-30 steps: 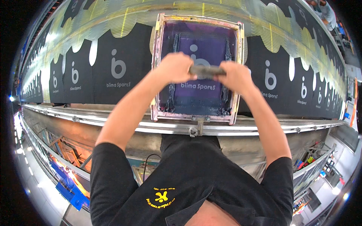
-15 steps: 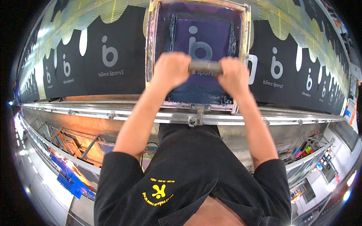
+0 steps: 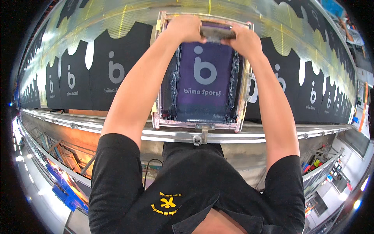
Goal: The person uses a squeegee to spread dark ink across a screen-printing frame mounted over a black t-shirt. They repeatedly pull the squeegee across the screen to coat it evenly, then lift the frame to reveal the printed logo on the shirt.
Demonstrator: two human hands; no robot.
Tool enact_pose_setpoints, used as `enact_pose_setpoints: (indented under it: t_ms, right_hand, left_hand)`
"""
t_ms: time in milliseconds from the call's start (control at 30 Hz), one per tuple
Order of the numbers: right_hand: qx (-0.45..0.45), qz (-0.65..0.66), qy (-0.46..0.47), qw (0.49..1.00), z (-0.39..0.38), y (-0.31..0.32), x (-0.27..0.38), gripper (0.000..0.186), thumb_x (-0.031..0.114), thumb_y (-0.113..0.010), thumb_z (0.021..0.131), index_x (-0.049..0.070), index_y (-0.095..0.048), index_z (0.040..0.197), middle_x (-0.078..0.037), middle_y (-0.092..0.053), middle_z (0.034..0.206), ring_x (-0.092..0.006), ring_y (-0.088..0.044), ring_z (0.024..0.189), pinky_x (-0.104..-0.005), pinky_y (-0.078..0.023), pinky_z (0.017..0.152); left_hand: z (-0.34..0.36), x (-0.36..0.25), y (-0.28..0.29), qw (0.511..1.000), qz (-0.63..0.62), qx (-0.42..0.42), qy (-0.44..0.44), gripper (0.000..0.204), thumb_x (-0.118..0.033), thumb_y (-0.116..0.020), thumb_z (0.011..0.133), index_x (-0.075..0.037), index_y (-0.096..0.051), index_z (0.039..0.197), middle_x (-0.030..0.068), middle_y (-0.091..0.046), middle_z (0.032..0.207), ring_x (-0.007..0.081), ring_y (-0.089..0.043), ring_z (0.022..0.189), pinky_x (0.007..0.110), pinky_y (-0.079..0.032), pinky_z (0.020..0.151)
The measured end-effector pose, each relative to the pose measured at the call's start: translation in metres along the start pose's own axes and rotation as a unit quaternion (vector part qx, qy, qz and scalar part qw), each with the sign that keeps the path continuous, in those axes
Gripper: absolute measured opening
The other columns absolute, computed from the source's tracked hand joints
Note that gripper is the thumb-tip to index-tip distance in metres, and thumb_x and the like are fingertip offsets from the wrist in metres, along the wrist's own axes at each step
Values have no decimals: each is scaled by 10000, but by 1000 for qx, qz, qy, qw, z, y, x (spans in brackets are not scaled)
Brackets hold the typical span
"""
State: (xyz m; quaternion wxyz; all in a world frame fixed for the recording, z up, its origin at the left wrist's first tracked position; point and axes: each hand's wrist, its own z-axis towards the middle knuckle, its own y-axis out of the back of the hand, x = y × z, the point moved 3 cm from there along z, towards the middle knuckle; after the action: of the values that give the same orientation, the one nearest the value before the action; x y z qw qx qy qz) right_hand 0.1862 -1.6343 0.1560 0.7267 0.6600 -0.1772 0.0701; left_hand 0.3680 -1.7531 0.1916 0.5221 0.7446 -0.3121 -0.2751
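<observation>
Both my hands grip the squeegee (image 3: 216, 34), a grey-brown bar held crosswise at the far end of a printing screen. My left hand (image 3: 185, 29) is closed round its left end, and my right hand (image 3: 246, 41) round its right end. The screen's frame (image 3: 242, 105) is pale and ink-stained. Inside it, the purple mesh (image 3: 185, 74) carries a light round design with lettering below. Dark, glossy ink lies along the mesh's sides and near edge. The squeegee's lower edge is partly hidden by my fingers.
Black fabric pieces (image 3: 97, 64) with the same light print lie in a row on both sides, on a yellowish translucent table surface (image 3: 136, 19). A metal rail (image 3: 167, 135) runs along the near side, with a clamp knob (image 3: 197, 139) below the screen.
My hands have pushed the squeegee away from me, from over the lettering to the screen's far end. The whole design is now uncovered. The screen sits slightly lower in view.
</observation>
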Motion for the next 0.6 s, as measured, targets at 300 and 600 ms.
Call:
enact_pose_setpoints:
  t_ms: [300,600]
  right_hand:
    - [-58,42,72,995,-160,-51,36,417,369,-939,729,85,-659,852,-92,-687,805,-333,-695,792,-462,-545,702]
    - [-7,121,64,991,-231,-33,39,465,438,-928,736,64,-653,775,-128,-704,788,-352,-706,811,-476,-541,692]
  left_hand:
    - [-151,-60,-91,997,-47,-53,32,382,-476,-828,837,-99,-773,864,118,-762,878,357,-747,855,491,-585,778]
    - [-208,-105,-98,996,-71,-48,-33,475,-550,-836,795,-85,-750,832,117,-740,816,352,-738,836,482,-572,716]
